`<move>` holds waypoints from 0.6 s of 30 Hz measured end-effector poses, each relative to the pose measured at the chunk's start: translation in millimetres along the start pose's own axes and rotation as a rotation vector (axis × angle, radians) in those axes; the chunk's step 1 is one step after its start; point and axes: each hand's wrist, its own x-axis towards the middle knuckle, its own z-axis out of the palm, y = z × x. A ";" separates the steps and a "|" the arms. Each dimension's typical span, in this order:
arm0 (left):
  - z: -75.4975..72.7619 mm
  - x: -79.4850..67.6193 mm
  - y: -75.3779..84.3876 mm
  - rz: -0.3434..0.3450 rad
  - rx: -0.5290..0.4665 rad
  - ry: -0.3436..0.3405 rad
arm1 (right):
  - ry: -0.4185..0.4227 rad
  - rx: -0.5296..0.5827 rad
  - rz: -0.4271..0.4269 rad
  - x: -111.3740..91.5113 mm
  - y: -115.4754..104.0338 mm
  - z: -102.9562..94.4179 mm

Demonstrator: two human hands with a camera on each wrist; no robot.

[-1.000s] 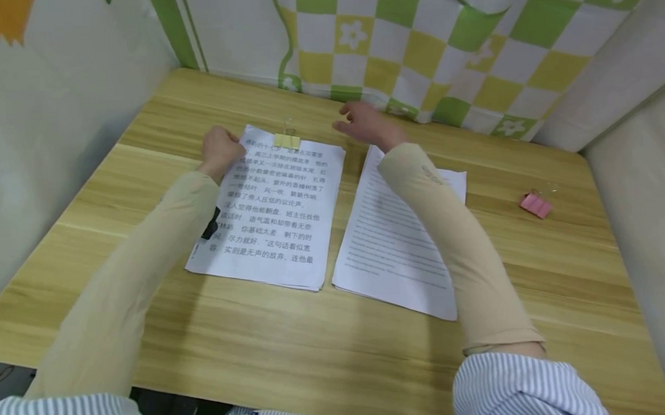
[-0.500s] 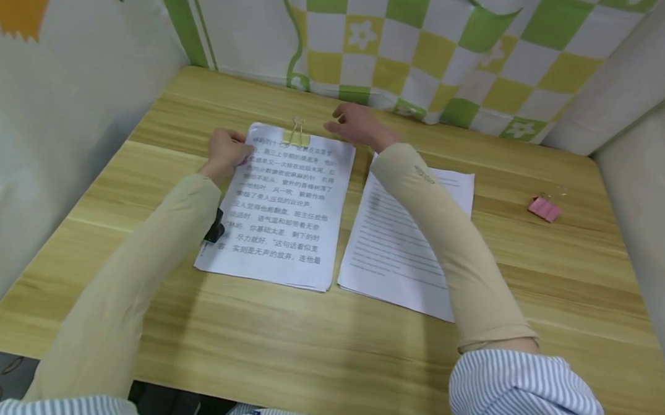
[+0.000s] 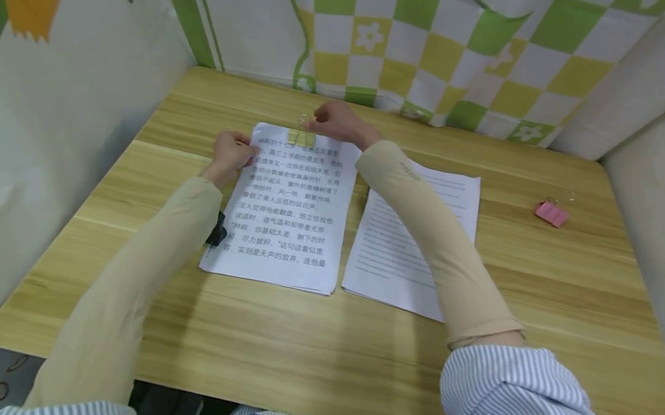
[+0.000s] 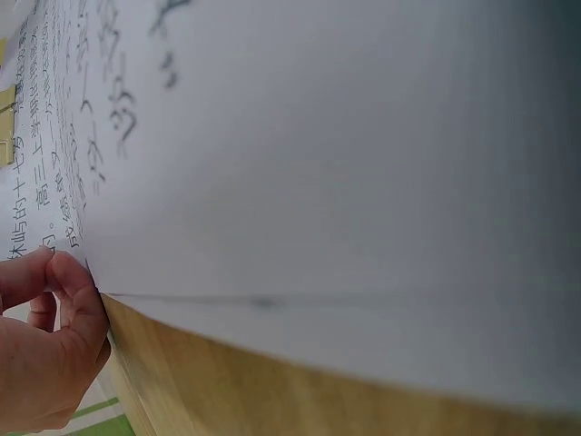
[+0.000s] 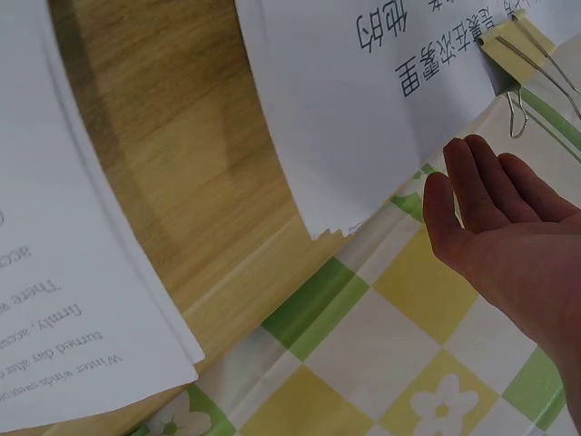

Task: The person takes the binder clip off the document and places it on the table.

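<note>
My left hand [image 3: 230, 156] pinches the upper left edge of a stack of printed paper [image 3: 288, 212] with large Chinese text. A yellow binder clip [image 3: 301, 138] with wire handles grips the stack's top edge. In the left wrist view, the thumb and forefinger of the left hand [image 4: 50, 350] meet at the paper's edge. Just right of the clip hovers my right hand [image 3: 338, 122], fingertips close to the wire handles. The right wrist view shows this right hand [image 5: 517, 218] with loosely bent fingers, apart from the yellow clip [image 5: 519, 56] and holding nothing.
A second stack of paper [image 3: 392, 247], with smaller English text, lies to the right, partly under my right forearm. Farther right on the wooden table [image 3: 529, 290] sits a pink binder clip [image 3: 552, 213]. A checked curtain [image 3: 406, 43] hangs along the back edge.
My right hand has moved left, closer to the yellow binder clip's handles. The left hand keeps its pinch on the stack of paper. The head view has shifted slightly.
</note>
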 end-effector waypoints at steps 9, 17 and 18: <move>4.8 -1.8 1.9 0.018 0.000 -0.003 | -0.023 0.118 0.015 0.6 -0.9 4.8; 6.1 -2.7 7.2 -0.032 0.025 -0.036 | 0.007 0.171 -0.007 1.1 -0.8 6.7; 6.1 -2.6 7.9 -0.042 0.030 -0.043 | 0.010 0.180 -0.013 1.0 -0.9 6.9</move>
